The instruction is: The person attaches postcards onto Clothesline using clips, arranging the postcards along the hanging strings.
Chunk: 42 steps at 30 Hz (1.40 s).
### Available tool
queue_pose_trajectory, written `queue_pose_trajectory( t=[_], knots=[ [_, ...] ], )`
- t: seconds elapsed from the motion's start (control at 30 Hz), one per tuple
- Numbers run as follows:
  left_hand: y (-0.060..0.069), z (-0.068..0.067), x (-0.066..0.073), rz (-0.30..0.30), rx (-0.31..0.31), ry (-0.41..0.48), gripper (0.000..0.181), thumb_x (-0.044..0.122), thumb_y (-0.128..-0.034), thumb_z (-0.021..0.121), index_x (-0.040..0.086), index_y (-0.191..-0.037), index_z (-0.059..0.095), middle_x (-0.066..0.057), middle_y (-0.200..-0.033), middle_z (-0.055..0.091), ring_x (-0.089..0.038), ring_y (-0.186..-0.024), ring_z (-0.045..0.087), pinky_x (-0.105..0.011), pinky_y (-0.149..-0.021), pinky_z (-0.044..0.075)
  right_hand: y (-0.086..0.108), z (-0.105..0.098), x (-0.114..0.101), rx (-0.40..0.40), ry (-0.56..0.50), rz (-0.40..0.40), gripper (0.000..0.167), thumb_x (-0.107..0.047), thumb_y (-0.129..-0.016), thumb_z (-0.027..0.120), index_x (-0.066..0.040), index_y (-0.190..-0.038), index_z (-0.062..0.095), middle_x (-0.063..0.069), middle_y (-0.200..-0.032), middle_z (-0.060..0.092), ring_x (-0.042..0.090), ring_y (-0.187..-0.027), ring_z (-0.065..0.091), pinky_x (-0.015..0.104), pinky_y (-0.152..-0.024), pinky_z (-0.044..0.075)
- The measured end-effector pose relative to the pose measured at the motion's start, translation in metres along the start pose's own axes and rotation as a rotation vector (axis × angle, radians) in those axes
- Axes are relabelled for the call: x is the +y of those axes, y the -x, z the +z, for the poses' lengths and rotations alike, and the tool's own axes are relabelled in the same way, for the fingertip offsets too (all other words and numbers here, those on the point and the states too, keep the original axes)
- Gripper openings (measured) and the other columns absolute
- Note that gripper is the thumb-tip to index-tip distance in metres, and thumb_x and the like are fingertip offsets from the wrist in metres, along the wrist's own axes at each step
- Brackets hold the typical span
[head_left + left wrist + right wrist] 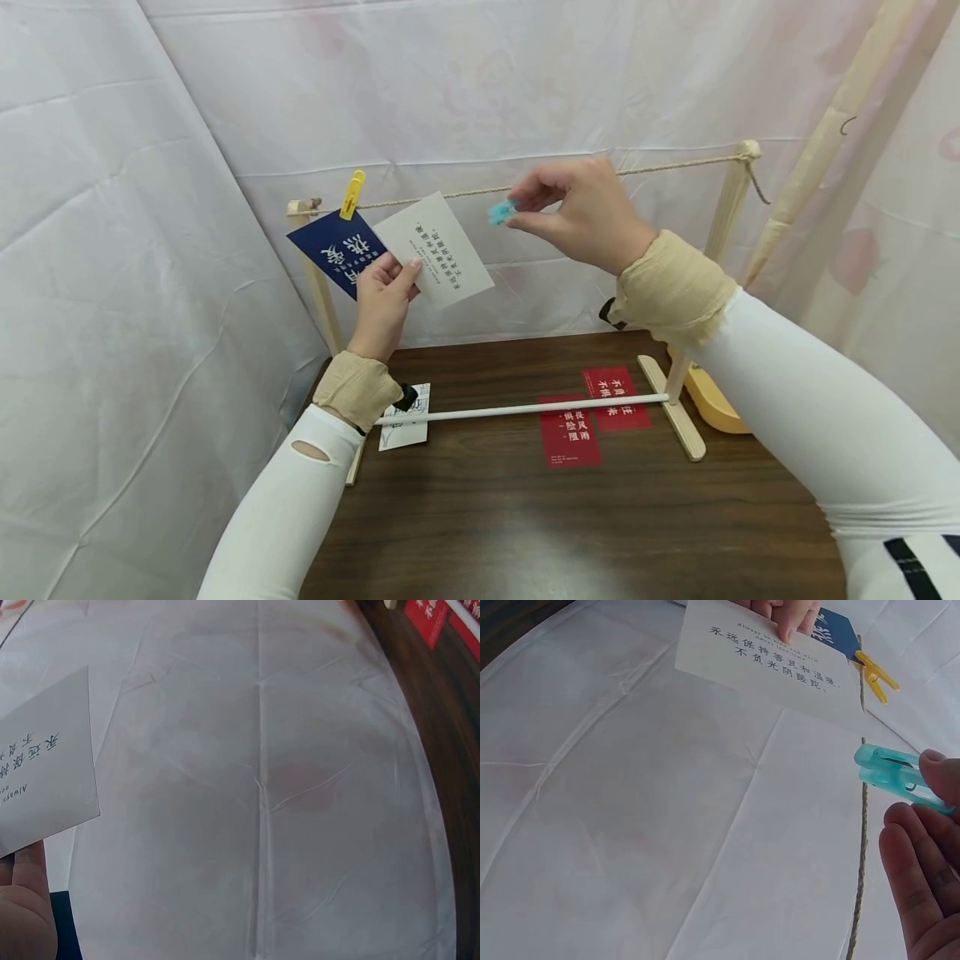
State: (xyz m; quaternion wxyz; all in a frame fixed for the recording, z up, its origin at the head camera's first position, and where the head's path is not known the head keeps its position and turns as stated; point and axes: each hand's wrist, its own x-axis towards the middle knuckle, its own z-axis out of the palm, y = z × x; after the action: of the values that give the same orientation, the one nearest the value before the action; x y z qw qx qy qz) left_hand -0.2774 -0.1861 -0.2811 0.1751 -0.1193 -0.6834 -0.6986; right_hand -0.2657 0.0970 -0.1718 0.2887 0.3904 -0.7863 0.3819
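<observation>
My left hand point(384, 304) pinches a white card point(442, 250) with printed characters between thumb and fingers, just below the rope point(465, 193). Behind that hand, a dark blue card point(330, 248) hangs from the rope by a yellow clothespin point(352, 195); the hand partly covers it. A turquoise clothespin point(892, 774) is pinched in my right hand point(588, 212), to the right of the white card and apart from it. In the right wrist view, the clothespin's tip points toward the card and lies close to the rope.
The rope runs between two wooden posts point(723, 208), joined low down by a white rod point(525, 409). Two red cards point(570, 442) and a white card point(405, 433) lie on the brown table point(525, 525). Something yellow point(712, 400) sits behind the right foot.
</observation>
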Motion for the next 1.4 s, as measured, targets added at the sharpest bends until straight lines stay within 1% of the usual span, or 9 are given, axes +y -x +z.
queue_pose_trajectory(
  t=[0.13, 0.27, 0.4, 0.5, 0.67, 0.83, 1.1, 1.3, 1.4],
  knots=[
    [0.000, 0.001, 0.000, 0.003, -0.001, 0.000, 0.034, 0.005, -0.1125, 0.055, -0.007, -0.144, 0.061, -0.028, -0.143, 0.068, -0.014, -0.115, 0.076, -0.034, -0.102, 0.062, -0.006, 0.003, -0.003, 0.009, -0.017, 0.016, 0.012, -0.002, -0.085, 0.093, 0.000, -0.090, 0.082, 0.013, -0.092, 0.084, -0.013, -0.074, 0.067, 0.010, -0.076, 0.056],
    [0.000, 0.001, 0.001, 0.002, 0.001, 0.003, 0.035, 0.005, -0.1123, 0.056, -0.008, -0.144, 0.061, -0.028, -0.142, 0.068, -0.014, -0.115, 0.076, -0.035, -0.103, 0.062, -0.011, 0.006, -0.005, 0.002, -0.040, 0.032, 0.012, -0.002, -0.085, 0.092, 0.001, -0.090, 0.081, 0.015, -0.092, 0.084, -0.010, -0.073, 0.068, 0.012, -0.076, 0.057],
    [0.000, 0.000, 0.000, -0.007, 0.006, 0.001, 0.035, 0.005, -0.1122, 0.056, -0.007, -0.144, 0.061, -0.028, -0.142, 0.069, -0.014, -0.114, 0.076, -0.035, -0.102, 0.062, -0.017, 0.010, -0.008, 0.002, -0.034, 0.044, 0.011, -0.004, -0.086, 0.092, -0.002, -0.088, 0.082, 0.013, -0.090, 0.084, -0.006, -0.072, 0.070, 0.012, -0.075, 0.057],
    [-0.001, 0.000, -0.001, -0.005, 0.008, 0.000, 0.035, 0.005, -0.1123, 0.056, -0.007, -0.144, 0.062, -0.027, -0.141, 0.069, -0.014, -0.114, 0.076, -0.034, -0.102, 0.062, -0.022, 0.012, -0.009, 0.003, -0.019, 0.046, 0.011, -0.007, -0.087, 0.092, -0.004, -0.087, 0.082, 0.012, -0.089, 0.084, -0.008, -0.070, 0.068, 0.011, -0.072, 0.054],
    [0.000, 0.001, 0.000, 0.000, 0.001, 0.003, 0.035, 0.005, -0.1124, 0.055, -0.007, -0.145, 0.061, -0.028, -0.142, 0.069, -0.014, -0.115, 0.076, -0.035, -0.102, 0.062, -0.031, 0.016, -0.010, 0.009, -0.004, 0.044, 0.012, -0.008, -0.089, 0.091, -0.003, -0.086, 0.081, 0.013, -0.090, 0.083, -0.010, -0.067, 0.064, 0.011, -0.068, 0.052],
    [-0.001, 0.002, 0.000, -0.004, -0.002, 0.010, 0.036, 0.005, -0.1121, 0.056, -0.007, -0.145, 0.061, -0.028, -0.143, 0.068, -0.015, -0.115, 0.076, -0.035, -0.102, 0.062, -0.040, 0.021, -0.009, 0.016, -0.014, 0.056, 0.010, -0.006, -0.091, 0.089, -0.001, -0.087, 0.081, 0.014, -0.092, 0.084, -0.009, -0.068, 0.065, 0.010, -0.069, 0.053],
    [-0.001, 0.001, -0.001, -0.012, -0.003, 0.009, 0.036, 0.005, -0.1127, 0.055, -0.007, -0.147, 0.060, -0.027, -0.144, 0.068, -0.014, -0.115, 0.075, -0.034, -0.102, 0.062, -0.055, 0.030, -0.010, -0.001, -0.038, 0.103, 0.006, -0.005, -0.096, 0.082, 0.001, -0.098, 0.082, 0.015, -0.099, 0.084, 0.003, -0.077, 0.075, 0.013, -0.076, 0.058],
    [0.000, 0.001, 0.000, -0.007, -0.005, 0.007, 0.036, 0.005, -0.1127, 0.055, -0.007, -0.146, 0.060, -0.027, -0.144, 0.068, -0.015, -0.117, 0.075, -0.037, -0.104, 0.061, -0.064, 0.036, -0.011, -0.023, -0.053, 0.159, 0.012, -0.007, -0.100, 0.079, 0.003, -0.106, 0.081, 0.018, -0.103, 0.083, 0.015, -0.085, 0.076, 0.016, -0.079, 0.058],
    [0.001, 0.001, 0.001, -0.004, -0.003, 0.003, 0.036, 0.005, -0.1128, 0.055, -0.007, -0.146, 0.060, -0.027, -0.143, 0.068, -0.015, -0.116, 0.075, -0.037, -0.103, 0.062, -0.067, 0.040, -0.010, -0.032, -0.071, 0.181, 0.012, -0.007, -0.100, 0.078, 0.003, -0.107, 0.081, 0.018, -0.105, 0.083, 0.018, -0.088, 0.077, 0.018, -0.081, 0.059]
  ],
)
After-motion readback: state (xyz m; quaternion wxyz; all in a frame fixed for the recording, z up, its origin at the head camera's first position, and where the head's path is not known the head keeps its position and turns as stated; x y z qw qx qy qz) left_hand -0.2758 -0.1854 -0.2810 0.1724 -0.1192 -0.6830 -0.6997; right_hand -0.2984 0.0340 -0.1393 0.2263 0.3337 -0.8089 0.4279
